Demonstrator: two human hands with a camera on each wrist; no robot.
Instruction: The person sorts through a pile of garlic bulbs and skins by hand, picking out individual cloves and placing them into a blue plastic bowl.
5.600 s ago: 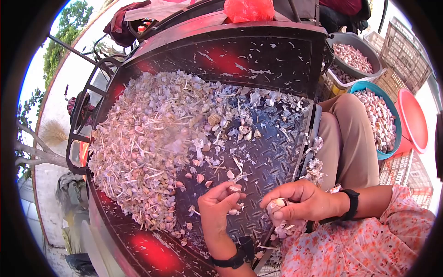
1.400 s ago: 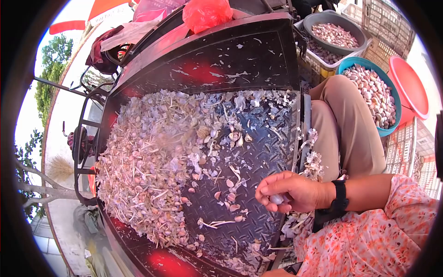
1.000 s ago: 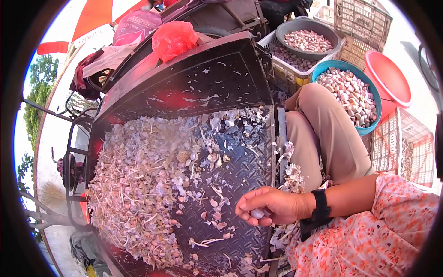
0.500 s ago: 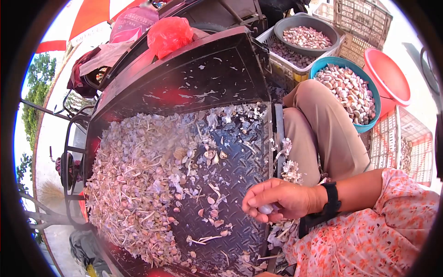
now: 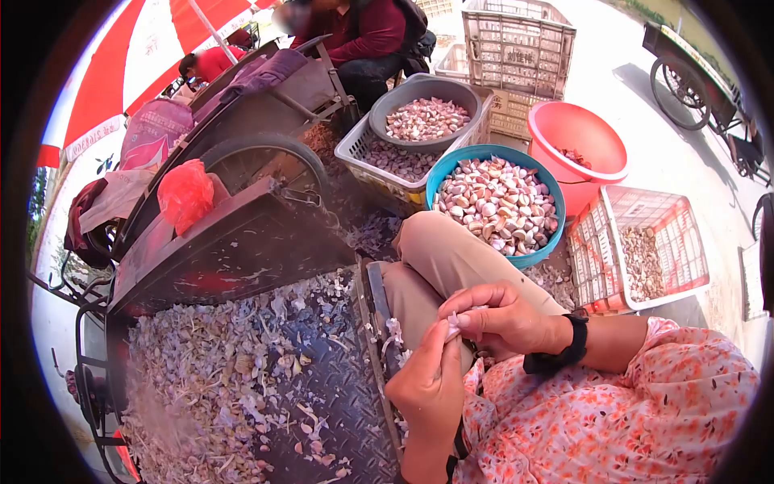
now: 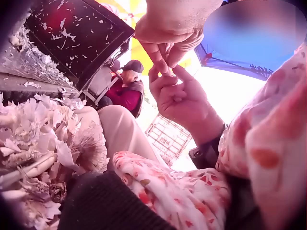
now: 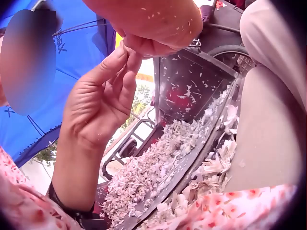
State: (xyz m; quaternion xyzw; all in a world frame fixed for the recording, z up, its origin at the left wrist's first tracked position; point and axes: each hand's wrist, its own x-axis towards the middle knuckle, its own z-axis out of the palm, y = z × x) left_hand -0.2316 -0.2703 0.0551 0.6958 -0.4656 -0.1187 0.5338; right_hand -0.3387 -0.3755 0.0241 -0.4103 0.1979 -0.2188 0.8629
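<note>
A small pale garlic clove (image 5: 454, 326) is pinched between the fingertips of both hands, which meet above the lap in the head view. The left hand (image 5: 431, 387) comes from below with its fingers pointing up; the right hand (image 5: 512, 321) comes from the right, fingers bent around the clove. Both wrist views show the fingertips touching, with the clove mostly hidden there. Left of the hands, loose cloves, skins and stalks (image 5: 193, 387) lie heaped in a dark metal cart bed (image 5: 242, 262).
Behind the knees stand a teal basin (image 5: 556, 230) of cloves, a grey basin (image 5: 472, 97) over a white crate, and a red bucket (image 5: 576, 137). A white crate (image 5: 697, 258) lies at the right. Another person (image 5: 379, 32) sits at the back.
The head view has swung right, bringing more basins and crates into sight. The left hand, barely visible half a second ago, has come up and meets the right hand at the clove.
</note>
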